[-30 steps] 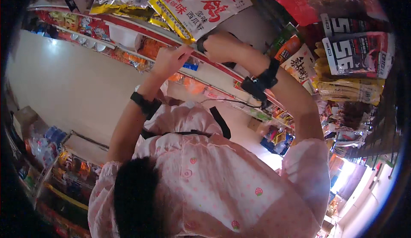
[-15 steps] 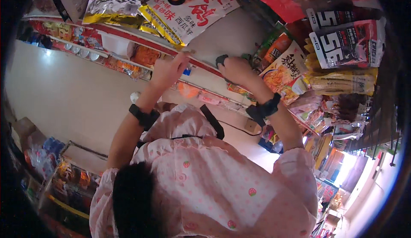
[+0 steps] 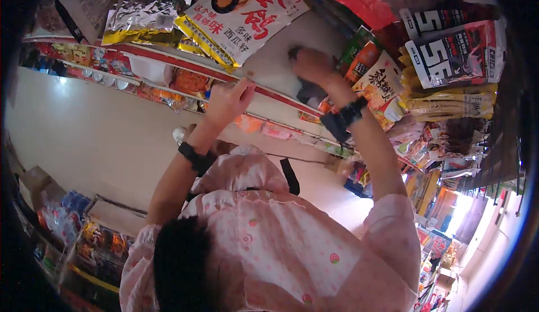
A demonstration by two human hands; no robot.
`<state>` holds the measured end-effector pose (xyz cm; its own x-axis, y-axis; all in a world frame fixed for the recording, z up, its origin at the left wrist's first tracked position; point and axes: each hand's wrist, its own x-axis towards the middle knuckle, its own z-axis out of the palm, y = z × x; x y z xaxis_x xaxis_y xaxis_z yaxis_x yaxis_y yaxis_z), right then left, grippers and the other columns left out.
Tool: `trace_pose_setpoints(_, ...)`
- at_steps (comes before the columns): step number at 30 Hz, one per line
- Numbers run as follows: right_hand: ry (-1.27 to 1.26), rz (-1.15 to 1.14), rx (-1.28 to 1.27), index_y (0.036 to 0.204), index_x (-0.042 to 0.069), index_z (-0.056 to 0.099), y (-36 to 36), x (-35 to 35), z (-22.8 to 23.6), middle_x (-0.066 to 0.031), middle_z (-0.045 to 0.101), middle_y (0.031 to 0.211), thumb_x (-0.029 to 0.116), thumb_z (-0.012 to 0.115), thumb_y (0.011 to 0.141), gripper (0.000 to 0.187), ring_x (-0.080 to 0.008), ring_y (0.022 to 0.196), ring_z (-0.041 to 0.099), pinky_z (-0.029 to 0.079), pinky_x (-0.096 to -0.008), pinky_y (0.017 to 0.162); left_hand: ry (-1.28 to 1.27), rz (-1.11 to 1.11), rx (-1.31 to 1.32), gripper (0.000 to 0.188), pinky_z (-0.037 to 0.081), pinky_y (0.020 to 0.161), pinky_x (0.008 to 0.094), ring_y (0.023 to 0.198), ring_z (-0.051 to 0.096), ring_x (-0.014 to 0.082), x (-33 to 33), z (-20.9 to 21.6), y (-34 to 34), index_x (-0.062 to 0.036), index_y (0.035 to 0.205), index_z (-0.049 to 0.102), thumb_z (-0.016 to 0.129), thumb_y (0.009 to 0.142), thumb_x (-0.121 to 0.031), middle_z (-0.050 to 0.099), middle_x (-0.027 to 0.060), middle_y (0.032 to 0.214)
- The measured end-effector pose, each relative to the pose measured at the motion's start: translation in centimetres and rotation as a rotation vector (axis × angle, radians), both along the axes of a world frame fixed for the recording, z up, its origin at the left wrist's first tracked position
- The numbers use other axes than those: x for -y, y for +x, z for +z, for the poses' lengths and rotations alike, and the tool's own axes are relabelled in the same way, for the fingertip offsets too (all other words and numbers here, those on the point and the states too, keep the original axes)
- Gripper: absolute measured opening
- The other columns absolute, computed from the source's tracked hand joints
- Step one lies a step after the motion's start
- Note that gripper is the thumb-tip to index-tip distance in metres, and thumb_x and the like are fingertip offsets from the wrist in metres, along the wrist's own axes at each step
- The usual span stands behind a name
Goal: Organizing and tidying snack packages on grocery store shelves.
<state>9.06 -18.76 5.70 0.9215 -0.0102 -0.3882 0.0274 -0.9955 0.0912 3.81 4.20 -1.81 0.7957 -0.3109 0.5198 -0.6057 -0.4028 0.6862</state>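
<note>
At the red front edge of a shelf (image 3: 272,68), my left hand (image 3: 229,100) is closed with its fingers curled; whatever they may hold is hidden. To its right, my right hand (image 3: 315,67) is blurred by motion over the grey shelf surface. A dark cloth (image 3: 310,92) is bunched in it, hanging below the palm. Just beyond my left hand lies a white and yellow snack bag (image 3: 247,14) with a dark seed pictured on it. Close to my right hand stand an orange packet (image 3: 362,62) and a cream food packet (image 3: 379,79).
Silver and yellow bags (image 3: 149,14) lie at the far left. Black and white pouches (image 3: 457,54) rest on the right, above yellow packs (image 3: 449,104). Lower shelves carry a white tub (image 3: 150,69). A crate of packets (image 3: 104,242) stands on the floor at lower left.
My right hand has moved farther over the shelf with the cloth, and more of the cloth shows. My left hand has dropped slightly nearer and right. The view has shifted a little.
</note>
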Motion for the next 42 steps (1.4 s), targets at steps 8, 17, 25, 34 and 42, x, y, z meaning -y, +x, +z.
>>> trace_pose_setpoints(8, -0.013, 0.207, -0.08, 0.079, -0.001, 0.064, -0.6, -2.6, 1.1, -0.0224, 0.062, 0.081, 0.025, 0.047, 0.074, 0.031, -0.0363, 0.076, 0.062, 0.049, -0.045, 0.07, 0.0, 0.022, -0.017, 0.012, 0.041, 0.039, 0.0353, 0.042, 0.053, 0.0222, 0.1, 0.0, 0.0, -0.0121, 0.081, 0.052, 0.062, 0.075, -0.013, 0.051, 0.0058, 0.048)
trace_pose_setpoints(17, 0.049, 0.273, -0.043, 0.075, -0.001, 0.064, -0.8, -4.0, -0.3, -0.0214, 0.061, 0.076, 0.029, 0.045, 0.078, 0.035, -0.0367, 0.072, 0.06, 0.049, -0.0441, 0.066, 0.026, 0.019, -0.034, 0.011, 0.042, 0.039, 0.0361, 0.042, 0.053, 0.0232, 0.1, -0.4, -0.1, -0.0125, 0.081, 0.052, 0.061, 0.075, -0.013, 0.052, 0.0063, 0.049)
trace_pose_setpoints(25, 0.084, 0.222, -0.023, 0.072, -0.002, 0.063, -1.6, -6.0, 1.0, -0.0225, 0.06, 0.073, 0.028, 0.046, 0.077, 0.035, -0.0374, 0.07, 0.06, 0.048, -0.0444, 0.066, 0.061, 0.025, -0.062, 0.011, 0.042, 0.038, 0.0357, 0.042, 0.053, 0.0232, 0.2, 0.0, -0.2, -0.0124, 0.077, 0.05, 0.061, 0.076, -0.014, 0.051, 0.0064, 0.048)
trace_pose_setpoints(34, 0.281, -0.361, 0.209, 0.076, -0.005, 0.061, -6.7, -0.2, 2.6, -0.027, 0.059, 0.079, 0.033, 0.038, 0.084, 0.045, -0.0414, 0.078, 0.058, 0.045, -0.0452, 0.071, 0.059, 0.028, 0.02, 0.01, 0.04, 0.036, 0.0349, 0.039, 0.051, 0.0226, 0.2, -0.3, 0.0, -0.0127, 0.08, 0.049, 0.059, 0.078, -0.014, 0.048, 0.0052, 0.045)
trace_pose_setpoints(42, 0.129, -0.208, -0.092, 0.096, -0.006, 0.056, -6.5, 5.2, -0.3, -0.0283, 0.055, 0.099, 0.028, 0.039, 0.082, 0.041, -0.0385, 0.094, 0.054, 0.041, -0.0414, 0.083, 0.034, 0.017, -0.011, 0.011, 0.04, 0.037, 0.0342, 0.039, 0.052, 0.0218, 0.2, -0.6, 0.1, -0.0116, 0.079, 0.049, 0.06, 0.076, -0.012, 0.048, 0.0048, 0.046)
